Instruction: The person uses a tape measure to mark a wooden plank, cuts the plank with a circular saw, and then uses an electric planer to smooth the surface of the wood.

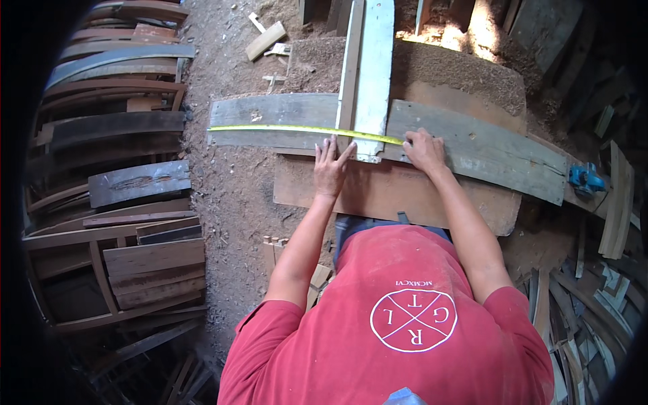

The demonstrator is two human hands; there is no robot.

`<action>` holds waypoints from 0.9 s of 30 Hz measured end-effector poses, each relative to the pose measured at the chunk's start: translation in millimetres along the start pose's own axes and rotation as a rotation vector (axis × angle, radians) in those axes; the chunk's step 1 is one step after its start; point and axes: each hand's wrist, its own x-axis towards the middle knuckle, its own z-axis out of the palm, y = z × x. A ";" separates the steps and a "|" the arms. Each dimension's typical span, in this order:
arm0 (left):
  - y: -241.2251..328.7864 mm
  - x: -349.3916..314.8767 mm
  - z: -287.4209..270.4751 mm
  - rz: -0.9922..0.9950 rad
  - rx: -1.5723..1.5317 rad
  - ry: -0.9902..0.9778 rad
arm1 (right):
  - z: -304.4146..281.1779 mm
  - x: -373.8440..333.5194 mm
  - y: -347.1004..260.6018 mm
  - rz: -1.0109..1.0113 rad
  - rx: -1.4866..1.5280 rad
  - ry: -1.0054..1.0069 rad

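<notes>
A yellow tape measure [290, 128] is stretched along a long grey wooden board [283, 108], from its left end to my right hand. My right hand [425, 150] pinches the tape at its right end, beside another weathered board [472, 145]; whether the case sits under the fingers is hidden. My left hand [330, 169] lies open, fingers stretched out, their tips at the tape's lower edge. Between the hands, a pale plank [372, 67] and a narrow brown strip [349, 61] run away from me, crossing the grey board under the tape.
Below the boards is a brown panel [398, 196]. A blue tool [586, 177] stands at the right end. Stacked planks and frames [142, 182] line the left side, with more scrap wood [594, 304] at right. Sawdust and offcuts [266, 40] lie on the ground.
</notes>
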 end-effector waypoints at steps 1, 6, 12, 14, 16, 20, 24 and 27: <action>-0.4 -0.3 -1.0 0.001 -0.005 0.009 | -2.5 -2.0 2.2 -0.001 -0.008 0.007; -3.7 1.1 -7.5 0.020 -0.004 -0.075 | -16.5 -12.4 4.1 -0.122 0.252 -0.113; -20.2 -2.2 -14.0 0.047 0.066 -0.219 | 3.9 -43.8 -6.1 -0.178 0.633 -0.206; 1.2 9.0 -21.8 0.127 0.105 -0.167 | 19.5 -74.6 10.0 -0.131 0.714 -0.176; -6.8 10.0 -22.4 0.152 0.132 -0.119 | 32.4 -111.8 8.3 -0.042 0.819 -0.137; -6.6 13.4 -22.3 0.154 0.157 -0.155 | 50.5 -213.9 24.9 0.336 1.276 -0.103; -7.1 15.6 -26.9 0.191 0.152 -0.132 | 75.7 -304.5 40.4 0.748 1.627 0.280; -0.8 17.3 -32.5 0.177 0.118 -0.141 | 113.5 -350.7 69.4 0.830 2.209 0.689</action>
